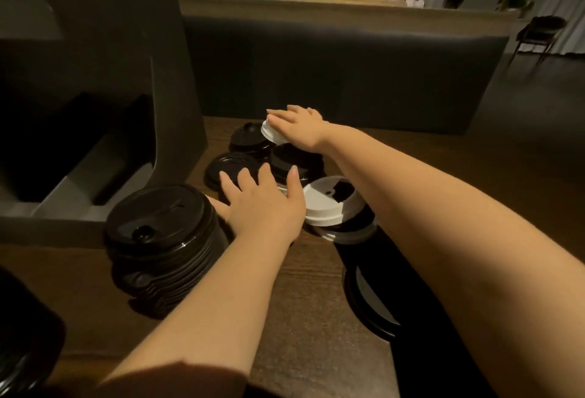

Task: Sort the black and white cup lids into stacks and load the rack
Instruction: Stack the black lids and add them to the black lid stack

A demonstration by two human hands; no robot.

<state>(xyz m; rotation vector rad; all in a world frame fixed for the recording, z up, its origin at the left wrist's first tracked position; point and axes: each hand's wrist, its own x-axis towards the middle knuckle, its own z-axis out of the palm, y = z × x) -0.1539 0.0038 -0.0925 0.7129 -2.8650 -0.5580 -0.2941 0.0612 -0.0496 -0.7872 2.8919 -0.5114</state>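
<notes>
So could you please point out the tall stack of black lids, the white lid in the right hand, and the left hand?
tall stack of black lids point(158, 220), head view, top lid's face.
white lid point(268, 132), head view, exposed rim.
left hand point(262, 201), head view, back of hand.

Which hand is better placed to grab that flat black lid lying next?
Left. The left hand hovers open right beside the flat black lid, while the right hand already holds a white lid.

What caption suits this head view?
Right hand grips a white lid; left hand reaches over loose black lids beside a black stack.
</notes>
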